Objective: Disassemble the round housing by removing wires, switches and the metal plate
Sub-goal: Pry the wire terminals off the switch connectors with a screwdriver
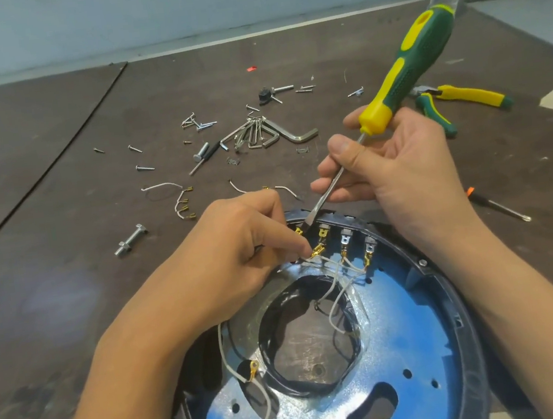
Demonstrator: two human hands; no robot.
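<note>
Round housing (461,319) fills lower centre-right of frame; blue metal plate (409,332) seated inside it; white wires plugged into a row of switch terminals (345,236) at its far rim. Right hand (398,168) grasps flat screwdriver (415,52) by shaft and collar; long axis slants upper right to lower left, blade tip at the rim by the leftmost terminal. Left hand (238,248) pinches brass spade connector (317,250) just below that tip; likely pull runs toward lower frame.
</note>
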